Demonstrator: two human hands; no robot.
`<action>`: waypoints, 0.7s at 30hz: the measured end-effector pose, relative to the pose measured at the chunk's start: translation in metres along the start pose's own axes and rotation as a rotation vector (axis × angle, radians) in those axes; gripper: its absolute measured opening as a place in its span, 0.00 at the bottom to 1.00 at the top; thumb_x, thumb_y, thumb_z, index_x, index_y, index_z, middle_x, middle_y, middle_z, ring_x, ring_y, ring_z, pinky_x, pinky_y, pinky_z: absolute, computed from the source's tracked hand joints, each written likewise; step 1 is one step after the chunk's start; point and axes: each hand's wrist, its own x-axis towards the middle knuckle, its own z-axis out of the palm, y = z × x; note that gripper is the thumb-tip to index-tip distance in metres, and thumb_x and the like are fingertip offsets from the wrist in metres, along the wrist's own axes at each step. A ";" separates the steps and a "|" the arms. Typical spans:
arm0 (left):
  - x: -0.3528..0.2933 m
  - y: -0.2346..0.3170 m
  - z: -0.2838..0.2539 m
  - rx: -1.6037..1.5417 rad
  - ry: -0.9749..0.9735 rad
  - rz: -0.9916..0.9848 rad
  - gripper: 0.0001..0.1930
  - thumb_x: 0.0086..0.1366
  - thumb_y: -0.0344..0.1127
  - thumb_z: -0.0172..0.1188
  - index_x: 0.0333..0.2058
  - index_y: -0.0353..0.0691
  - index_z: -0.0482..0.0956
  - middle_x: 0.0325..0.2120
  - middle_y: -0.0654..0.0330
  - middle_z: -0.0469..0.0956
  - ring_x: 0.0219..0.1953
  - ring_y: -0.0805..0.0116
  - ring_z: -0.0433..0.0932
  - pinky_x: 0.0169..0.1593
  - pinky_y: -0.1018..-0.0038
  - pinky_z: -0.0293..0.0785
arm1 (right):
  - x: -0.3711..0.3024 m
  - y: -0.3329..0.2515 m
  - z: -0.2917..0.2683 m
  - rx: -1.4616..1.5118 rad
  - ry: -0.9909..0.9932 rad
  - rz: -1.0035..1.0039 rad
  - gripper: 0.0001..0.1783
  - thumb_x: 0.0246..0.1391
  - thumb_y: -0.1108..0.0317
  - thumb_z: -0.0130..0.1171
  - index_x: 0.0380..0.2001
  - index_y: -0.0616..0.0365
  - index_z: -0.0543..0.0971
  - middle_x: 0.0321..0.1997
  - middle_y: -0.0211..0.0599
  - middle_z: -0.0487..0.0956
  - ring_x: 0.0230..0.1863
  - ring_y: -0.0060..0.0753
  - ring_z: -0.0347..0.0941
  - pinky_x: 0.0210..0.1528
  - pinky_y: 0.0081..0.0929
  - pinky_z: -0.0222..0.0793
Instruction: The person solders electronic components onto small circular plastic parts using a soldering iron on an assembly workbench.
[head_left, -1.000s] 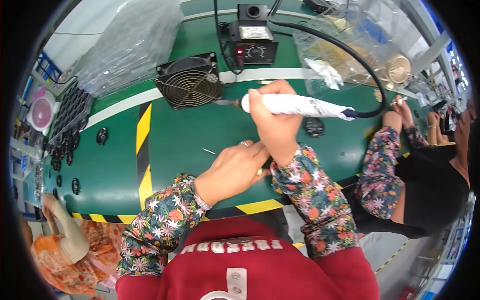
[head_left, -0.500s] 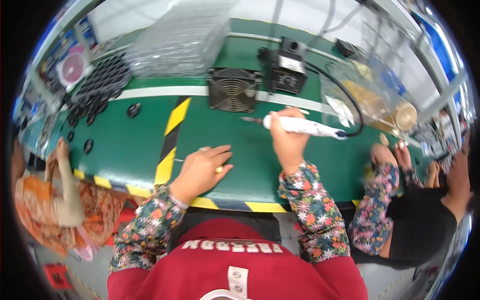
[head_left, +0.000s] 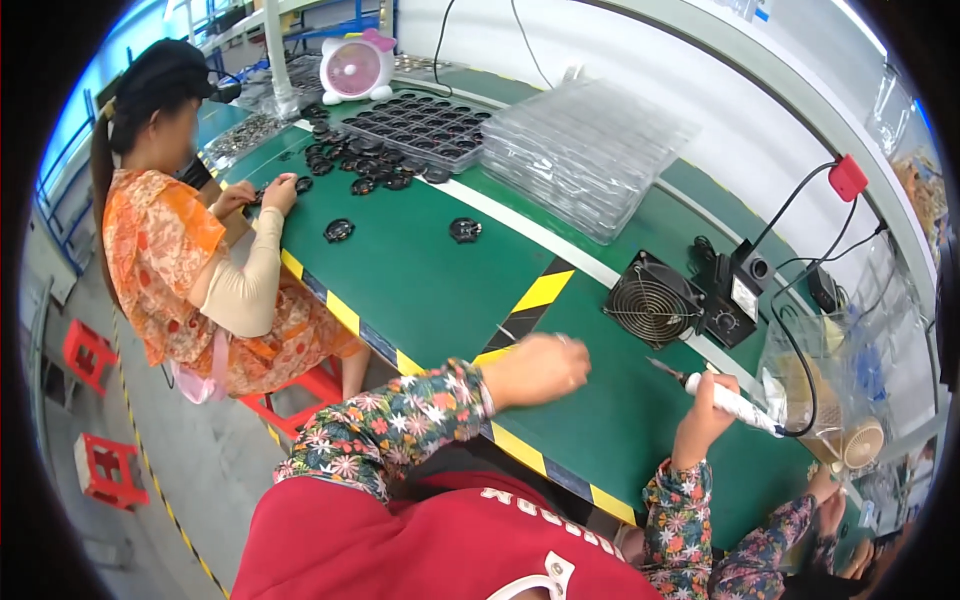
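My right hand (head_left: pixel 703 425) holds a soldering iron (head_left: pixel 735 402) by its white-wrapped handle. The iron's metal tip points left, toward a black square fan (head_left: pixel 652 300), and stays apart from it. From the handle a black cable loops up to a black control box (head_left: pixel 733 305) with a dial, beside the fan. Over the green table, near the yellow-black tape, my left hand (head_left: pixel 540 370) is closed with its fingers curled under; I see nothing in it. A thin pale piece (head_left: pixel 506 332) lies next to that hand. Farther left rests a round black part (head_left: pixel 465 230).
Clear plastic trays (head_left: pixel 585 150) are stacked at the back. A tray of black parts (head_left: pixel 420 125), loose black parts (head_left: pixel 360 165) and a pink-white fan (head_left: pixel 357 68) stand at the far left. A co-worker (head_left: pixel 200 240) sits left; another's sleeve (head_left: pixel 765 545) shows lower right.
The view has swung left, bringing the left co-worker into fuller sight. My left hand has gone from spread fingers to curled ones. The soldering iron stays in my right hand.
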 end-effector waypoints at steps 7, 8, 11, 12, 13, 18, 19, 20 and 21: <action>-0.027 -0.116 -0.037 0.303 0.313 -0.798 0.12 0.53 0.39 0.57 0.34 0.39 0.74 0.29 0.52 0.75 0.30 0.52 0.75 0.33 0.62 0.71 | -0.002 -0.004 0.000 -0.005 -0.032 0.041 0.06 0.49 0.74 0.53 0.23 0.59 0.67 0.23 0.26 0.65 0.25 0.16 0.59 0.29 0.16 0.56; -0.029 -0.123 -0.039 0.311 0.298 -0.845 0.14 0.53 0.39 0.57 0.36 0.40 0.73 0.30 0.52 0.76 0.31 0.52 0.75 0.34 0.63 0.71 | -0.003 -0.004 0.001 0.014 -0.033 0.057 0.06 0.48 0.75 0.53 0.23 0.59 0.67 0.24 0.26 0.65 0.25 0.16 0.59 0.28 0.16 0.56; -0.029 -0.139 -0.041 0.387 0.254 -0.874 0.14 0.52 0.42 0.58 0.33 0.39 0.76 0.26 0.53 0.76 0.30 0.54 0.75 0.34 0.64 0.71 | -0.004 -0.005 0.002 0.019 -0.038 0.084 0.06 0.47 0.76 0.53 0.23 0.60 0.66 0.24 0.27 0.65 0.25 0.17 0.59 0.28 0.16 0.56; -0.028 -0.142 -0.041 0.403 0.229 -0.871 0.13 0.52 0.43 0.58 0.31 0.39 0.77 0.26 0.54 0.76 0.29 0.54 0.75 0.33 0.64 0.71 | -0.004 -0.005 0.003 0.016 -0.061 0.081 0.06 0.47 0.77 0.53 0.23 0.60 0.66 0.23 0.27 0.65 0.25 0.17 0.59 0.28 0.16 0.56; -0.028 -0.143 -0.041 0.419 0.204 -0.867 0.13 0.52 0.43 0.58 0.29 0.39 0.78 0.25 0.54 0.76 0.29 0.54 0.75 0.33 0.64 0.71 | -0.004 -0.005 0.003 0.006 -0.047 0.099 0.06 0.47 0.77 0.53 0.23 0.60 0.66 0.23 0.27 0.65 0.25 0.17 0.59 0.28 0.16 0.56; -0.008 -0.109 -0.032 0.279 0.167 -0.490 0.10 0.48 0.40 0.63 0.27 0.40 0.79 0.21 0.56 0.73 0.25 0.57 0.74 0.28 0.66 0.70 | -0.005 -0.006 0.003 0.031 -0.059 0.110 0.06 0.47 0.77 0.53 0.23 0.60 0.66 0.23 0.28 0.65 0.24 0.18 0.58 0.28 0.16 0.55; -0.002 -0.097 -0.026 0.258 0.145 -0.473 0.10 0.48 0.40 0.63 0.27 0.40 0.79 0.21 0.56 0.73 0.25 0.57 0.74 0.28 0.66 0.70 | -0.005 -0.006 0.003 0.038 -0.074 0.088 0.06 0.47 0.78 0.53 0.23 0.60 0.66 0.22 0.28 0.65 0.24 0.18 0.58 0.28 0.16 0.55; 0.001 -0.085 -0.024 0.142 0.118 -0.339 0.09 0.47 0.38 0.63 0.27 0.41 0.79 0.20 0.57 0.73 0.24 0.58 0.73 0.28 0.68 0.70 | -0.004 -0.009 0.005 0.049 -0.084 0.094 0.06 0.47 0.78 0.52 0.23 0.60 0.66 0.22 0.28 0.65 0.24 0.18 0.58 0.27 0.16 0.55; 0.006 -0.072 -0.020 0.016 0.090 -0.200 0.08 0.47 0.35 0.64 0.27 0.41 0.79 0.20 0.58 0.73 0.23 0.58 0.73 0.27 0.69 0.70 | -0.004 -0.010 0.005 0.051 -0.087 0.100 0.06 0.47 0.78 0.53 0.23 0.60 0.66 0.22 0.29 0.65 0.24 0.18 0.58 0.27 0.16 0.55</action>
